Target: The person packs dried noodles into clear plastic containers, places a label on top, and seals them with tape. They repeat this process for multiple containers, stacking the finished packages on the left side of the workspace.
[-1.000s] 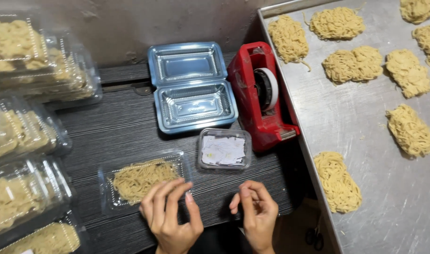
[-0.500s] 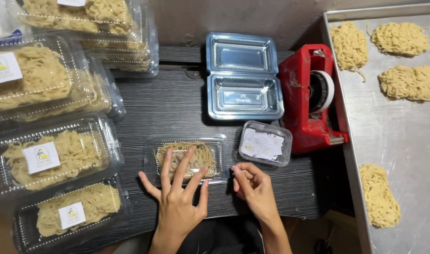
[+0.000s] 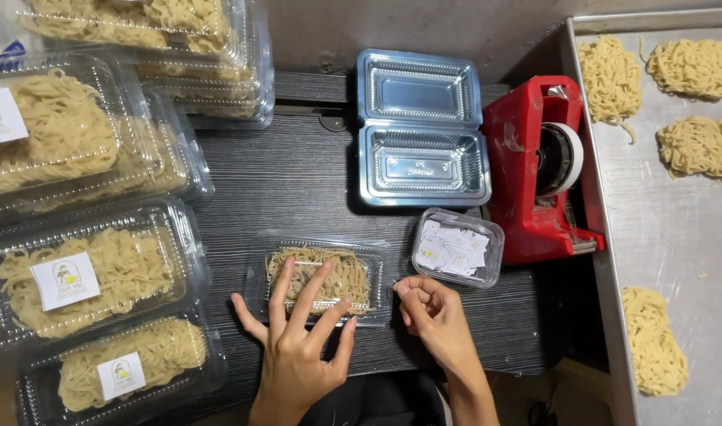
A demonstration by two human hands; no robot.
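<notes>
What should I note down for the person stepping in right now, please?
Left hand: open, fingers spread flat on the lid of the closed noodle box at the front of the dark table.
Right hand: curled shut at that box's right edge; whether it pinches anything cannot be told.
Done: labelled boxes are stacked on the left.
Left: this box shows no label; label tub, red tape dispenser and an empty open box stand behind it. Loose noodle portions lie on the metal tray.

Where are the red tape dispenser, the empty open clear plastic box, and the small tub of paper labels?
red tape dispenser [image 3: 527, 158], head view, on its red body.
empty open clear plastic box [image 3: 422, 166], head view, on its base.
small tub of paper labels [image 3: 458, 248], head view, on its lid.
</notes>
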